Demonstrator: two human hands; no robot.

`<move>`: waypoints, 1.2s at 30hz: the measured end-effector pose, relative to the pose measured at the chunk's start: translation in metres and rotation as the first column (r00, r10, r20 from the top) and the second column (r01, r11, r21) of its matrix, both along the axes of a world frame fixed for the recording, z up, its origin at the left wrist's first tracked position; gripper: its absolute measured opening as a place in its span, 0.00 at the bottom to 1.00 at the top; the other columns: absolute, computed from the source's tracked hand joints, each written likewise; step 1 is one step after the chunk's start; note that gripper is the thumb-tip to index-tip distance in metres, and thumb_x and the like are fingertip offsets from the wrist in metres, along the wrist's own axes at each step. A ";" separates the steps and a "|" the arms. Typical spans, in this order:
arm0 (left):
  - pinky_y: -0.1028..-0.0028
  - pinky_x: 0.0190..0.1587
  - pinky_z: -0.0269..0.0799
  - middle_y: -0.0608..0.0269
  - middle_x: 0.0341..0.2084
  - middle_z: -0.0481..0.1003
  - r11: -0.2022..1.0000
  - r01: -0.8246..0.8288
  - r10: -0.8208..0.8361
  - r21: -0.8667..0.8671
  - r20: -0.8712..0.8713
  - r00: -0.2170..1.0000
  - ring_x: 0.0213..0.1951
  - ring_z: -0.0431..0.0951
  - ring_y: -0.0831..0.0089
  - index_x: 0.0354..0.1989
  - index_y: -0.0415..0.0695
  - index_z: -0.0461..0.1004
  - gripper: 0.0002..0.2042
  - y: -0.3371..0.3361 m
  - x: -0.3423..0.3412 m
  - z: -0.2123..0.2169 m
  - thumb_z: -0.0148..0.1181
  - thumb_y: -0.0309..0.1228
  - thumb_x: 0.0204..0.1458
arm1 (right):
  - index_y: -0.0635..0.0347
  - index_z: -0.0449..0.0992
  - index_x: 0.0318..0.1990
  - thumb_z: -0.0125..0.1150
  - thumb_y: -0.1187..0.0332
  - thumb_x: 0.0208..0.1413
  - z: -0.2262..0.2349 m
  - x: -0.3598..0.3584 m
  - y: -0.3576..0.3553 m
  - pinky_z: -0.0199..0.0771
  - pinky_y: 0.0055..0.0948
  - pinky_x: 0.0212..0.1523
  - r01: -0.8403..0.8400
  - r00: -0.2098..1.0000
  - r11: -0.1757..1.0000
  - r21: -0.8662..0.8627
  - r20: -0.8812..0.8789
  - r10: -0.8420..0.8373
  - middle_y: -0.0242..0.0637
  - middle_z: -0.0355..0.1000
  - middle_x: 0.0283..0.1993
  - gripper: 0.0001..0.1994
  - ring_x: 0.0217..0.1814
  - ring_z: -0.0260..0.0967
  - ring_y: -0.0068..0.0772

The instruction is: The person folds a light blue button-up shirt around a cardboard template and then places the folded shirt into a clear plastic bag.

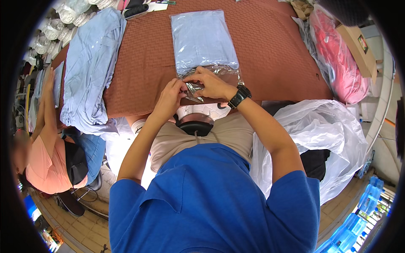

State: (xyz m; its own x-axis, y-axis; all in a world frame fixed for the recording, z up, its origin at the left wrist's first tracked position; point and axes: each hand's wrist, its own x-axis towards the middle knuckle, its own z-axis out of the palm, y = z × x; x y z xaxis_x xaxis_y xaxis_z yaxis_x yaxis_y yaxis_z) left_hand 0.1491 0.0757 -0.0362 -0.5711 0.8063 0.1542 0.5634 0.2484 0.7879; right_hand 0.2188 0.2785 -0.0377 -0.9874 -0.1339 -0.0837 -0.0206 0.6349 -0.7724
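A folded light blue shirt (204,40) lies in a clear plastic bag (228,75) on the brown cloth-covered table (147,55), right in front of me. The bag's loose end sticks out past the shirt toward the table's near edge. My left hand (172,95) pinches that plastic at its left side, fingers bent together. Just to the right, my right hand (207,84), with a black watch on the wrist, has its thumb and fingers closed on the same loose plastic. The crinkled film shows between the two hands.
A pile of unfolded light blue shirts (90,63) hangs over the table's left edge. Beyond it a person in an orange top (52,162) works. On the right are red bagged goods (335,55), a cardboard box (357,50) and a big translucent plastic sack (325,130).
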 end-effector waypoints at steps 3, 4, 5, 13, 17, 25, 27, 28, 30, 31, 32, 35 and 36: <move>0.59 0.44 0.71 0.54 0.34 0.71 1.000 -0.011 0.012 0.005 -0.029 1.000 0.42 0.74 0.54 0.39 0.38 0.72 0.11 0.000 0.000 -0.003 0.60 0.16 0.48 | 0.48 0.77 0.57 0.75 0.73 0.40 0.001 0.000 -0.001 0.67 0.38 0.56 0.001 1.000 1.000 -0.005 0.006 -0.001 0.39 0.65 0.44 0.30 0.52 0.64 0.43; 0.59 0.44 0.71 0.54 0.34 0.71 1.000 -0.013 0.013 -0.002 -0.055 0.998 0.41 0.74 0.54 0.40 0.39 0.73 0.11 0.000 0.001 -0.006 0.61 0.16 0.48 | 0.48 0.77 0.57 0.75 0.73 0.40 0.001 0.000 -0.001 0.67 0.38 0.56 0.001 1.000 1.000 -0.005 0.004 -0.001 0.39 0.65 0.44 0.30 0.52 0.64 0.43; 0.59 0.44 0.71 0.54 0.34 0.71 1.000 -0.024 0.024 -0.003 -0.053 0.998 0.41 0.74 0.54 0.39 0.38 0.73 0.10 0.000 0.001 -0.008 0.61 0.16 0.48 | 0.48 0.77 0.57 0.75 0.73 0.40 0.001 0.000 -0.001 0.67 0.38 0.56 0.001 1.000 1.000 -0.009 0.004 -0.001 0.39 0.65 0.44 0.30 0.52 0.64 0.43; 0.59 0.42 0.70 0.55 0.34 0.70 0.993 -0.030 0.012 -0.110 -0.161 0.987 0.43 0.73 0.54 0.34 0.39 0.71 0.04 0.005 0.003 -0.002 0.59 0.19 0.51 | 0.48 0.76 0.58 0.75 0.75 0.40 -0.003 0.000 0.001 0.71 0.31 0.48 -0.021 0.999 1.000 0.011 -0.043 0.022 0.35 0.62 0.42 0.32 0.44 0.64 0.36; 0.58 0.42 0.68 0.55 0.34 0.68 0.998 -0.025 0.011 -0.053 -0.247 0.969 0.42 0.71 0.54 0.33 0.40 0.69 0.04 0.003 0.006 -0.010 0.56 0.19 0.51 | 0.49 0.76 0.59 0.75 0.75 0.41 -0.005 -0.001 0.000 0.71 0.31 0.49 -0.013 0.999 1.000 0.013 -0.046 0.014 0.35 0.62 0.43 0.32 0.45 0.64 0.36; 0.61 0.41 0.65 0.55 0.38 0.68 0.999 0.003 0.023 0.052 -0.503 0.864 0.42 0.68 0.55 0.33 0.41 0.68 0.06 -0.008 0.024 -0.021 0.54 0.19 0.45 | 0.49 0.76 0.59 0.75 0.75 0.42 -0.002 -0.001 0.001 0.71 0.31 0.49 -0.019 1.000 0.999 0.035 -0.019 0.019 0.35 0.62 0.43 0.31 0.45 0.64 0.36; 0.61 0.45 0.66 0.55 0.41 0.69 0.997 -0.029 0.062 0.071 -0.520 0.852 0.45 0.69 0.55 0.34 0.41 0.69 0.08 -0.014 0.029 -0.023 0.55 0.20 0.44 | 0.48 0.76 0.59 0.75 0.75 0.42 -0.003 -0.001 0.001 0.71 0.31 0.49 -0.014 0.999 1.000 0.026 -0.029 0.015 0.35 0.62 0.43 0.31 0.45 0.64 0.36; 0.61 0.46 0.66 0.56 0.42 0.69 0.996 -0.045 0.081 0.081 -0.528 0.846 0.46 0.69 0.55 0.34 0.41 0.69 0.09 -0.018 0.030 -0.025 0.56 0.20 0.44 | 0.48 0.76 0.59 0.75 0.75 0.42 -0.003 0.000 0.001 0.71 0.31 0.49 -0.011 0.999 1.000 0.023 -0.034 0.012 0.35 0.62 0.43 0.31 0.45 0.64 0.36; 0.62 0.48 0.67 0.54 0.43 0.69 0.995 -0.013 0.060 0.096 -0.502 0.863 0.48 0.70 0.54 0.35 0.39 0.69 0.10 -0.024 0.030 -0.031 0.57 0.18 0.44 | 0.47 0.76 0.59 0.75 0.75 0.43 -0.004 0.000 0.002 0.71 0.31 0.48 -0.013 0.999 1.000 -0.001 -0.029 0.013 0.35 0.63 0.43 0.31 0.45 0.64 0.36; 0.62 0.50 0.68 0.53 0.44 0.69 0.995 0.002 0.049 0.103 -0.490 0.870 0.49 0.70 0.54 0.36 0.39 0.69 0.10 -0.028 0.029 -0.034 0.58 0.17 0.44 | 0.47 0.76 0.59 0.75 0.75 0.43 -0.005 0.000 0.002 0.71 0.31 0.48 -0.015 0.999 1.000 -0.012 -0.028 0.015 0.35 0.63 0.43 0.31 0.45 0.64 0.36; 0.62 0.50 0.69 0.53 0.44 0.69 0.991 -0.010 0.066 0.136 -0.411 0.909 0.49 0.70 0.54 0.36 0.38 0.69 0.10 -0.032 0.029 -0.037 0.59 0.16 0.44 | 0.47 0.76 0.59 0.75 0.75 0.43 -0.006 0.001 0.002 0.71 0.32 0.49 -0.016 0.999 0.999 -0.028 -0.044 0.015 0.35 0.63 0.44 0.31 0.45 0.64 0.36; 0.62 0.51 0.70 0.51 0.48 0.68 0.964 -0.051 0.104 0.261 -0.190 0.976 0.50 0.71 0.53 0.38 0.38 0.69 0.11 -0.038 0.029 -0.047 0.60 0.14 0.48 | 0.46 0.76 0.60 0.74 0.73 0.45 -0.010 0.003 0.002 0.70 0.31 0.50 -0.021 0.998 0.999 -0.048 -0.061 0.018 0.35 0.63 0.44 0.30 0.47 0.63 0.36; 0.62 0.51 0.71 0.50 0.49 0.68 0.945 -0.066 0.117 0.322 -0.142 0.983 0.51 0.71 0.54 0.40 0.38 0.69 0.10 -0.035 0.029 -0.046 0.59 0.14 0.50 | 0.47 0.76 0.60 0.74 0.72 0.45 -0.009 0.004 0.003 0.69 0.31 0.51 -0.026 0.998 0.999 -0.039 -0.053 0.024 0.36 0.63 0.44 0.30 0.48 0.63 0.36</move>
State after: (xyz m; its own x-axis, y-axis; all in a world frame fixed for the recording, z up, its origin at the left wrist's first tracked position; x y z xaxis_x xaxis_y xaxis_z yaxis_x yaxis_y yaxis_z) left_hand 0.1778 0.0405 -0.0822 -0.5878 0.6476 0.4849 0.6727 0.0583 0.7376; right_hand 0.2230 0.2817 -0.0465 -0.9866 -0.1609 -0.0260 -0.0773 0.6025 -0.7943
